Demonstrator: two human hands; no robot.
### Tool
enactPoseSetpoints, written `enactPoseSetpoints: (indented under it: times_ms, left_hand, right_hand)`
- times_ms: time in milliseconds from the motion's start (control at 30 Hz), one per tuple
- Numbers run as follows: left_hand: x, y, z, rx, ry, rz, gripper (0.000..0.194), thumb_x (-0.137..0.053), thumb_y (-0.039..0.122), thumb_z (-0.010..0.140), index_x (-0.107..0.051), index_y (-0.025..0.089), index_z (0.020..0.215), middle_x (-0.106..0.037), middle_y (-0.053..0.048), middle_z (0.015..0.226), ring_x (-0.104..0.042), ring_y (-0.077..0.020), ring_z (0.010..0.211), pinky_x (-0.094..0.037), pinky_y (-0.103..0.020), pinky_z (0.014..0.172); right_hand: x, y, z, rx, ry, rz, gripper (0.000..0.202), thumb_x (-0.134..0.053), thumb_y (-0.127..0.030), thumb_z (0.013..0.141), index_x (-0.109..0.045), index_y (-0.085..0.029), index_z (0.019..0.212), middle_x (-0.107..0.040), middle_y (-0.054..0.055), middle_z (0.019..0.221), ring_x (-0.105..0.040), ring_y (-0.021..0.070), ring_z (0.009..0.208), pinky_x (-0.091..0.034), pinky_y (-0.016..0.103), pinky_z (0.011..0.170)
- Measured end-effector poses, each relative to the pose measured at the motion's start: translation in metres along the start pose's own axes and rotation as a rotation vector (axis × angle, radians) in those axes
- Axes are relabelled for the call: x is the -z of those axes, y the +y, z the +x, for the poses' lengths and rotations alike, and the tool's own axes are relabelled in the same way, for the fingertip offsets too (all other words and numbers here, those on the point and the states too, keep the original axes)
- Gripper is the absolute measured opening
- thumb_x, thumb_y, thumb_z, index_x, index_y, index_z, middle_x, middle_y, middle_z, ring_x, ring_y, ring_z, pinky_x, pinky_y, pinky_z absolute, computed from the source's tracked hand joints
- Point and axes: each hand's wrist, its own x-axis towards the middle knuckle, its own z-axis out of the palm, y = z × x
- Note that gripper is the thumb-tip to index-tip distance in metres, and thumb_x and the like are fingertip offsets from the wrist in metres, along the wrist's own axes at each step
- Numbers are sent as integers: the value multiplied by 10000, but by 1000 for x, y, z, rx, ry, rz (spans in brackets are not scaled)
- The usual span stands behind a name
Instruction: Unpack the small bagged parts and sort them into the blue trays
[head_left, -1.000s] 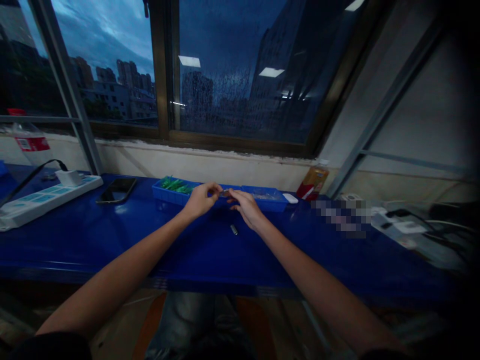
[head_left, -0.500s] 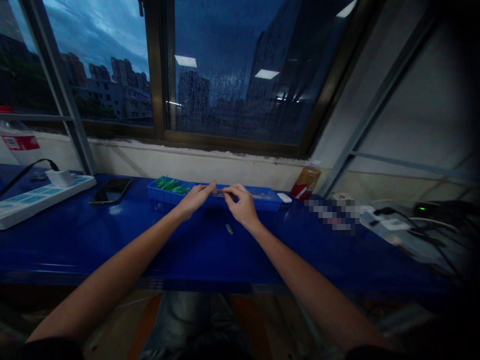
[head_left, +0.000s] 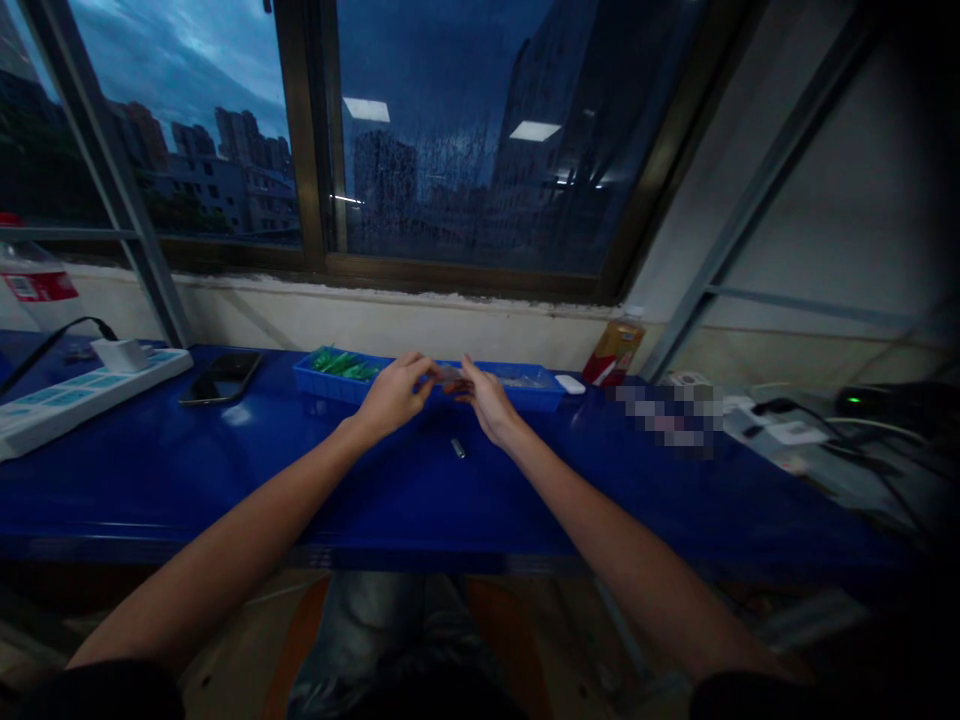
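Note:
Over the long blue tray (head_left: pixel 330 388), my left hand (head_left: pixel 396 394) pinches a thin translucent plastic piece (head_left: pixel 450 373) between thumb and fingers. My right hand (head_left: pixel 491 402) has hold of the piece's other end, its thumb raised and its fingers curled below. The exact kind of the piece is too small and blurred to make out. Green strips or bags (head_left: pixel 339 363) fill the tray's left part. Small clear items (head_left: pixel 521 380) lie in its right part, and the hands hide the middle. Nearer to me, a small metallic cylinder (head_left: pixel 457 448) lies on the blue table (head_left: pixel 420 510).
Left of the tray are a phone (head_left: pixel 221 378), a white power strip (head_left: pixel 90 395) and a bottle with a red label (head_left: pixel 37 290). On the right are a small white object (head_left: pixel 570 384), a drink bottle (head_left: pixel 615 350) and tangled cables (head_left: pixel 832 440). A window stands behind.
My hands have turned slightly, and the translucent piece now shows more clearly between them. My right thumb has lifted and its fingers have loosened from a tight pinch. The metallic cylinder stays in place.

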Motion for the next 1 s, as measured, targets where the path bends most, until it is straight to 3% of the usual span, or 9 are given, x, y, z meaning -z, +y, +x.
enactPoseSetpoints:
  times_ms: [67, 133, 267, 367, 467, 633, 733, 867, 1000]
  left_hand:
    - [-1, 2, -1, -10, -44, 17, 166, -491, 179, 776, -618, 178, 883, -569, -53, 876, -533, -164, 818, -419, -283, 764]
    - [-2, 2, -1, 57, -70, -38, 194, -513, 275, 782, -630, 177, 901, -592, -52, 877, -540, -176, 837, -416, -294, 785]
    - [0, 0, 2, 384, -74, -330, 413, -386, 465, 828, -635, 136, 813, -638, -55, 796, -566, -166, 756, -429, -282, 723]
    - [5, 1, 6, 595, -72, -474, 370, -438, 440, 793, -621, 121, 749, -640, -58, 756, -559, -147, 690, -426, -249, 636]
    - [8, 1, 7, 664, -109, -516, 209, -495, 298, 742, -601, 125, 690, -621, -41, 703, -524, -117, 608, -404, -223, 566]
    - [5, -9, 6, 538, -33, -477, 116, -509, 180, 682, -583, 124, 753, -598, -21, 693, -527, -109, 616, -418, -228, 615]
    - [1, -14, 4, 385, -38, -434, 152, -521, 196, 687, -585, 122, 803, -614, -33, 748, -555, -126, 689, -427, -249, 684]
    - [-3, -11, 4, 300, -110, -394, 190, -504, 239, 720, -593, 117, 834, -628, -44, 764, -563, -135, 691, -436, -251, 674]
    - [-5, -5, 1, 311, -282, -284, 234, -459, 286, 770, -614, 127, 845, -642, -43, 768, -573, -142, 684, -437, -236, 635]
  right_hand:
    - [0, 0, -1, -13, 2, -17, 377, -423, -460, 790, -639, -152, 778, -610, 32, 646, -564, 153, 627, -406, 269, 585]
    - [0, -1, -2, 119, 29, -172, 282, -472, -378, 779, -647, -156, 785, -601, 29, 660, -543, 145, 623, -401, 268, 593]
    - [-2, -2, -7, 448, 46, -528, 220, -482, -233, 783, -669, -195, 892, -584, 35, 731, -517, 144, 669, -406, 285, 661]
    - [-4, -3, -9, 529, 17, -596, 270, -454, -174, 792, -661, -214, 960, -573, 42, 776, -524, 147, 713, -422, 292, 688]
    - [-5, -2, -9, 529, 21, -554, 310, -454, -133, 765, -653, -223, 984, -556, 48, 840, -530, 149, 768, -438, 297, 716]
    - [-4, 0, -4, 224, 30, -147, 436, -548, -161, 665, -557, -220, 1096, -524, 52, 1001, -557, 129, 752, -467, 260, 629]
    - [-1, 0, -3, 67, 31, 50, 455, -601, -273, 659, -517, -203, 1100, -572, 16, 825, -566, 130, 692, -459, 258, 604]
    - [5, -4, 1, 94, 0, -20, 225, -611, -334, 648, -609, -158, 788, -572, -1, 633, -545, 129, 617, -437, 260, 602]
    - [28, -4, 15, 225, 232, -114, 208, -598, -345, 643, -598, -152, 721, -605, 19, 674, -552, 134, 628, -438, 270, 630]
